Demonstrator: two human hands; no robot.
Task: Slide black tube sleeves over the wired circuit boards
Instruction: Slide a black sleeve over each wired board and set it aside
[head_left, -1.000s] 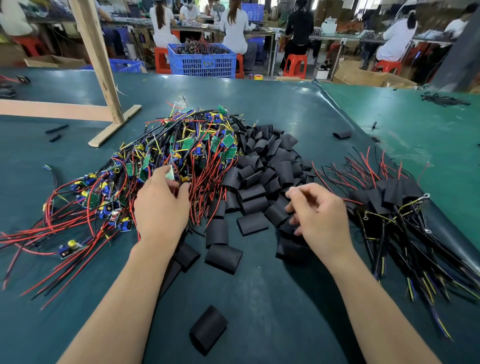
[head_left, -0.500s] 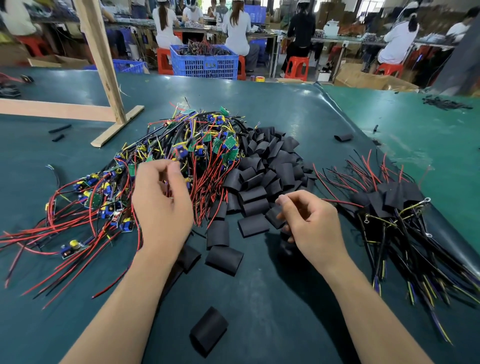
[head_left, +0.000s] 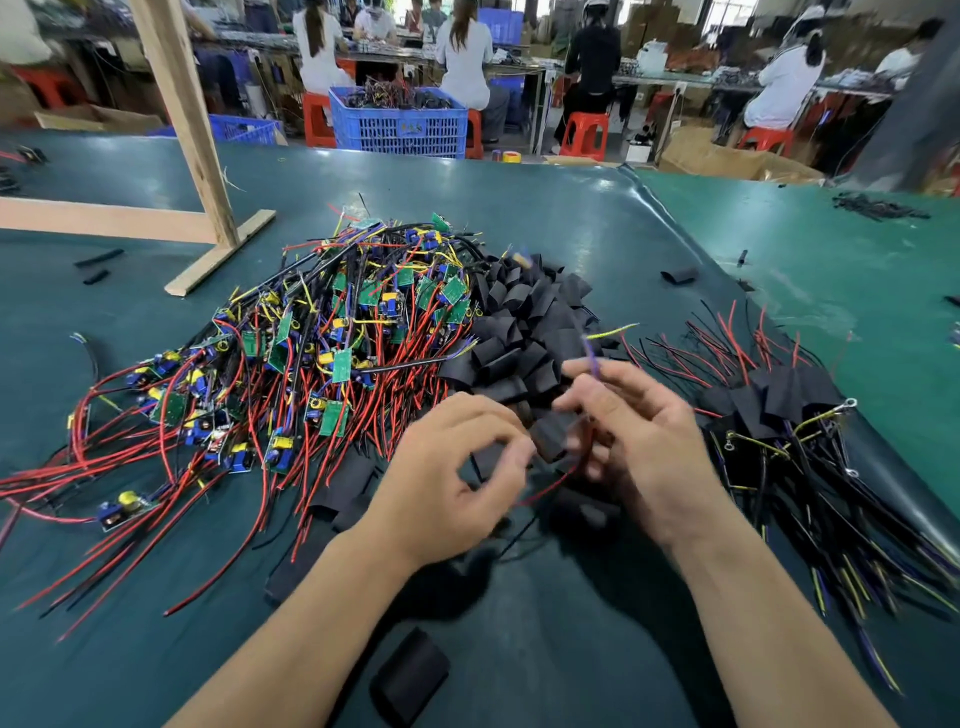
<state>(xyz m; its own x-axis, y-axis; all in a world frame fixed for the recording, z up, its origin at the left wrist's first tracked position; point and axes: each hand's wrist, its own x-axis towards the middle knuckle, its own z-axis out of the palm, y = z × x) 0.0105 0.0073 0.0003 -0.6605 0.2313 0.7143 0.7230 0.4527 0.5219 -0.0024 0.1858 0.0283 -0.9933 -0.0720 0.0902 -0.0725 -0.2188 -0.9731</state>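
The right hand (head_left: 628, 441) has its fingers curled in a narrow grip around thin leads, a purple wire (head_left: 592, 364) rising above the fingertips and a red wire (head_left: 550, 483) trailing below the palm. A black tube sleeve (head_left: 550, 434) sits between the two hands, touching the right fingers. Motion blur hides whether a circuit board is already inside it. The left hand (head_left: 447, 483) is curled too, thumb and forefinger close together at the sleeve's near end, but whether they actually pinch the sleeve or a wire I cannot tell.

I judge the sleeve to be light, soft and easily flattened. It is best taken by its edges, so that squeezing them rounds the mouth open, rather than pressed across its flat face. The wires are limp and springy, so they should be gathered into one bundle close to the board and fed in first. The board itself is stiff but carries small soldered parts, and it should be held by its edges.

Beyond the hands lies the heap of loose sleeves (head_left: 524, 332) on the green worktop (head_left: 597, 623). To the left of it lies the tangle of wired circuit boards (head_left: 332, 343), and on the right a pile of sleeved assemblies (head_left: 779, 410). One stray sleeve (head_left: 408, 675) lies near the forearms.
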